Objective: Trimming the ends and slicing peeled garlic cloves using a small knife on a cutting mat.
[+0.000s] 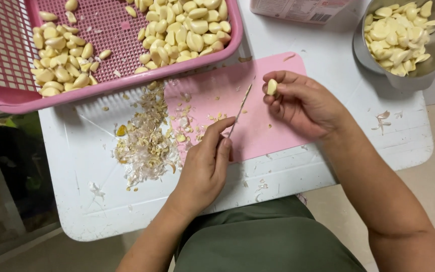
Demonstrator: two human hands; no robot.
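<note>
Peeling garlic over a pink board

Left hand (205, 166): fingers curled shut round the handle of a small knife (239, 109), thumb and forefinger pinching near the blade's base; thin blade angles up and away toward the right hand. Right hand (303, 105): fingers folded in, thumb and fingertips pinching one pale garlic clove (272, 87), held just beyond the knife tip, not touching it. Both hands hover over a pink cutting board (278, 132) on the white counter (86, 171). Papery peel scraps (144, 136) heaped just left of the left hand. Pink perforated tray (106, 30) of cloves beyond the left hand. Metal bowl (429, 70) of cloves beyond and right of the right hand.
</note>
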